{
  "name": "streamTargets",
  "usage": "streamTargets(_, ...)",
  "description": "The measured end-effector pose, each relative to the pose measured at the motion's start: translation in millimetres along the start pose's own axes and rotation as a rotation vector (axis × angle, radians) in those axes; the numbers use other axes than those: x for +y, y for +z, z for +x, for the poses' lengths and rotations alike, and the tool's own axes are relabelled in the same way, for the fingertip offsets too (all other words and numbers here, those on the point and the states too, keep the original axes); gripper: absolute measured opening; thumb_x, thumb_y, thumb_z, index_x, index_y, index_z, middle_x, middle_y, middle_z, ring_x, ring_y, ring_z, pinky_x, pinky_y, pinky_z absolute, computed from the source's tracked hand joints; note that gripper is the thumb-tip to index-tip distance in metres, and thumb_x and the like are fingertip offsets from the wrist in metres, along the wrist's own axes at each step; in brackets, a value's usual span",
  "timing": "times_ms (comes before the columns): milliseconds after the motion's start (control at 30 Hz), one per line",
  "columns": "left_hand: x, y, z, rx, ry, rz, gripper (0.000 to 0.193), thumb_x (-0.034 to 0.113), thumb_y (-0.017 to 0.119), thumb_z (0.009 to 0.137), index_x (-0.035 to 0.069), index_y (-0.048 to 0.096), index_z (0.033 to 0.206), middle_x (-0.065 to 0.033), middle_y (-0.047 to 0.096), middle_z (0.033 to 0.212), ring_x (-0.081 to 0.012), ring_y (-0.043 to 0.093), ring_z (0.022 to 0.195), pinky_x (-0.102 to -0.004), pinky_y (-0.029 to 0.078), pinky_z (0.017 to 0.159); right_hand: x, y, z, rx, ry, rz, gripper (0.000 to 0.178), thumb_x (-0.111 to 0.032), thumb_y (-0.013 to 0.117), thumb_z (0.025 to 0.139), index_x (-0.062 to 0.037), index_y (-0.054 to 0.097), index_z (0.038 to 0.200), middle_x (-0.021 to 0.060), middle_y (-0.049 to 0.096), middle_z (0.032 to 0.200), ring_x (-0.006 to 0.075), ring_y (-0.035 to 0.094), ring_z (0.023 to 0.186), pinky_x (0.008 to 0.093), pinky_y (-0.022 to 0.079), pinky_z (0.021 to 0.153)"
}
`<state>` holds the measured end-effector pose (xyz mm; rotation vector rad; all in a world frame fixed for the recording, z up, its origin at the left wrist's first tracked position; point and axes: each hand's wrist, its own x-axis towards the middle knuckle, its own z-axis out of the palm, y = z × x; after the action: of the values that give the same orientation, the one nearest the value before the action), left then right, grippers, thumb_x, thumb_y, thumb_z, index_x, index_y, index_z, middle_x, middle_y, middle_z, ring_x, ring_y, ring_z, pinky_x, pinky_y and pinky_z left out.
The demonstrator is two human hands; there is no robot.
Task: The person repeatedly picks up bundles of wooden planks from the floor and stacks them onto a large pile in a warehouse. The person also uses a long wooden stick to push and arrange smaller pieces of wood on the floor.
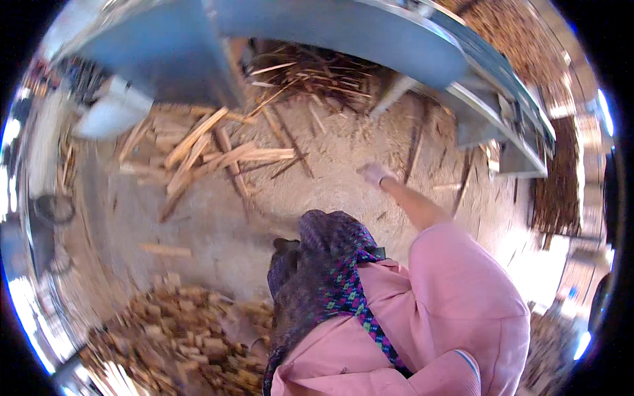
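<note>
My right hand (375,174), pale as if gloved and with a dark band at the wrist, reaches out over the dusty floor (330,191). Its fingers look loosely apart, and I see nothing in them. Low on the left, my left hand (239,327) is smeared by motion over a heap of short wood offcuts (178,330). Whether its fingers are closed, or touch a piece, I cannot make out. Ahead and left of my right hand, a loose pile of split wood strips (198,148) lies on the floor.
A blue metal machine or bench (350,33) spans the far side, its pale legs and frame (502,135) reaching right. Thin sticks (330,82) lie heaped beneath it. Dark bundled strips (558,178) stand at the right. Single sticks (415,148) lie across the floor.
</note>
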<state>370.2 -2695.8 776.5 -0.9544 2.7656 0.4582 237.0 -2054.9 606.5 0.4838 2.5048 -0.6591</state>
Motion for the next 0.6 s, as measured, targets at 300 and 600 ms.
streamTargets(300, 18, 179, 107, -0.798, 0.799, 0.213, 0.057, 0.037, 0.058, 0.098, 0.001, 0.056, 0.142, -0.027, 0.06, 0.138, -0.0414, 0.056, 0.131, -0.0453, 0.046, 0.108, 35, 207, -250, -0.273, 0.557, 0.407, 0.049, -0.047, 0.05, 0.099, -0.0115, 0.074, 0.123, 0.0203, 0.07, 0.126, 0.0375, 0.065, 0.12, 0.0447, 0.049, 0.103)
streamTargets(600, 106, 252, 123, -0.721, 0.747, 0.468, 0.045, 0.034, 0.056, 0.099, -0.002, 0.065, 0.125, -0.0269, 0.069, 0.122, -0.0438, 0.066, 0.113, -0.0504, 0.054, 0.093, 110, 301, -369, -0.008, 0.767, 0.627, 0.047, -0.042, 0.054, 0.096, -0.0045, 0.073, 0.118, 0.0224, 0.07, 0.122, 0.0402, 0.066, 0.116, 0.0459, 0.052, 0.098)
